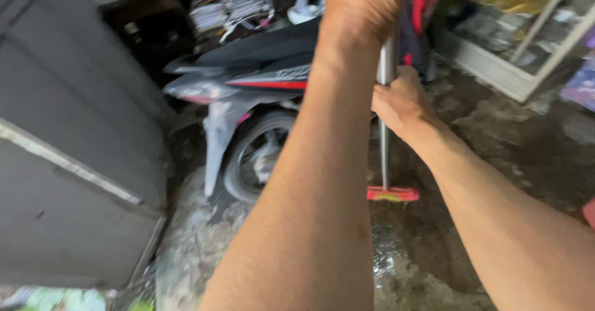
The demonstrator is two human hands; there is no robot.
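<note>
A long metal pole [385, 144] stands nearly upright in front of me, ending in a red brush head [392, 194] that rests on the wet concrete floor [514, 156]. My left hand [359, 4] grips the pole high up, at the top edge of the view. My right hand [401, 103] is closed around the pole lower down. My left forearm crosses the middle of the picture and hides part of the pole and floor.
A black and red scooter [254, 78] is parked just behind the brush, its rear wheel [257, 156] close to it. A grey metal door [68, 150] fills the left side. A white frame [496, 69] and clutter stand at the back right.
</note>
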